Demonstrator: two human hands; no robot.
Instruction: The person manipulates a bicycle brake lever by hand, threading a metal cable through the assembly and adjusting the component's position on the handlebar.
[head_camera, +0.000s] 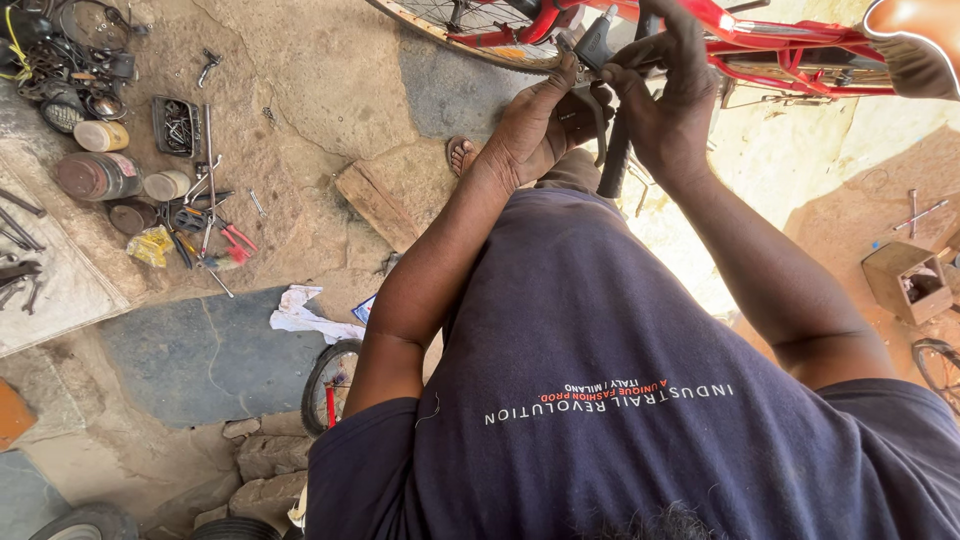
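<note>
Both my hands are up on the red bike: left hand clamped on the brake lever, right hand wrapped round the black handlebar grip, which runs down toward me.

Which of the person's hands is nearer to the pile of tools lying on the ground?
Left. The left hand works at the red bicycle on the side towards the tools lying on the ground; the right hand grips farther over, beyond the left.

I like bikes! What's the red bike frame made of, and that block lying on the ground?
The red bike frame looks like painted metal: thin glossy tubes. The block on the ground looks like raw wood, tan and flat-edged, though dust makes that uncertain.
</note>
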